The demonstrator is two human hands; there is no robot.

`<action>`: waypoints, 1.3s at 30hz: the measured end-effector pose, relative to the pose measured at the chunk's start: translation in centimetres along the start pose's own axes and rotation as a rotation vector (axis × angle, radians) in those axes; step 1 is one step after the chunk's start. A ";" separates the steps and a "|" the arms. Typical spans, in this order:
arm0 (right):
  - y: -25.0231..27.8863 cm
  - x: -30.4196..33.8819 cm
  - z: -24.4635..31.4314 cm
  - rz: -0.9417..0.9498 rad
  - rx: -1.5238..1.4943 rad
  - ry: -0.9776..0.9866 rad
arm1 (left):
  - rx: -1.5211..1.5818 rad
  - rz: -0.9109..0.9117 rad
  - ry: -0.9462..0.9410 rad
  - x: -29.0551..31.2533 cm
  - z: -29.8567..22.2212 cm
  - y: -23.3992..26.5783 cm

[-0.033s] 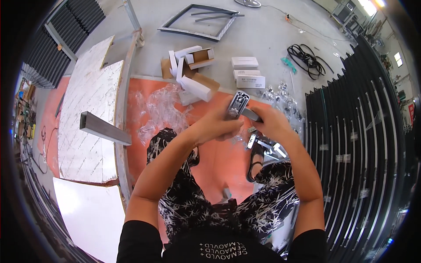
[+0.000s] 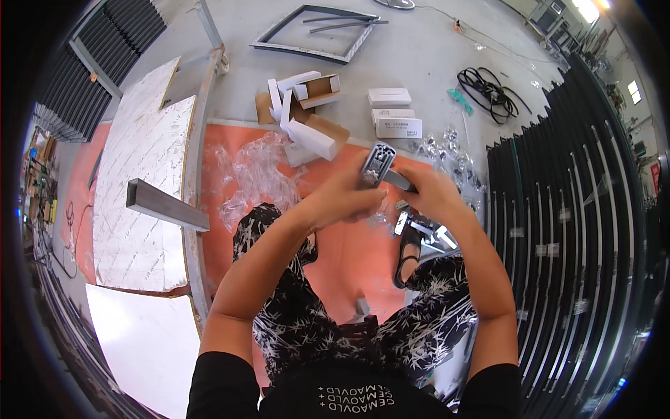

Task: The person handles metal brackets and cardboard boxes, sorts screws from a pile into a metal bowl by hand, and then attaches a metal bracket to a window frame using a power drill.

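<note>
My left hand [image 2: 342, 199] is closed around a grey metal lever handle [image 2: 378, 162], its long rounded plate tilted up and its recessed inner side showing. At the plate's right side, my right hand [image 2: 438, 192] has its fingers closed on the handle's flat grey lever. Both hands are held out over the orange floor sheet, between my knees and the boxes. Below my right hand, shiny metal parts [image 2: 438, 239] lie by my sandalled right foot. My fingers hide part of the handle.
Opened white cardboard boxes [image 2: 314, 137] and crumpled clear plastic [image 2: 258, 174] lie ahead on the left. White boxes [image 2: 399, 128] stand ahead, beside clear plastic packets [image 2: 450, 157]. Dark framed panels [image 2: 558, 244] line the right. A metal tube [image 2: 167, 204] juts from the left rack.
</note>
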State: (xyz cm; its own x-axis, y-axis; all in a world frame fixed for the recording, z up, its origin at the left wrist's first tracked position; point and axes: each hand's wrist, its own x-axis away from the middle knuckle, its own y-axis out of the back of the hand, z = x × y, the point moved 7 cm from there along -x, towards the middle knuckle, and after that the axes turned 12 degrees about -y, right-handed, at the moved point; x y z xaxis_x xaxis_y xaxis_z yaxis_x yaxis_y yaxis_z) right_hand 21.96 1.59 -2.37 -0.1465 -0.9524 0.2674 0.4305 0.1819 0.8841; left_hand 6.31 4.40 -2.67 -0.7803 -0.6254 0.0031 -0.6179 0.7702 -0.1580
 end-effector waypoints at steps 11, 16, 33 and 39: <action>-2.5 -5.8 -1.7 0.187 -0.849 0.109 | 0.218 -0.254 -0.044 0.0 0.1 3.2; -15.3 -14.7 -11.3 0.151 -0.069 0.059 | 0.262 -0.501 -0.051 1.0 0.5 6.9; -42.6 -23.5 -21.2 0.169 0.100 -0.293 | 0.538 -0.810 -0.013 -0.4 0.2 11.7; -41.8 -21.8 -20.0 0.232 0.016 -0.199 | 0.532 -0.790 0.088 -3.1 0.1 11.6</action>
State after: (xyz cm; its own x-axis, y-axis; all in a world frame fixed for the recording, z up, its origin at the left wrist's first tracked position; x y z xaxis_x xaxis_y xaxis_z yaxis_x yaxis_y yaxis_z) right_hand 24.95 9.81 -52.78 -0.2178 -0.8187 0.5314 0.4587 0.3947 0.7961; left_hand 1.51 15.26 -4.61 -0.1742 -0.9117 0.3721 -0.8615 -0.0419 -0.5061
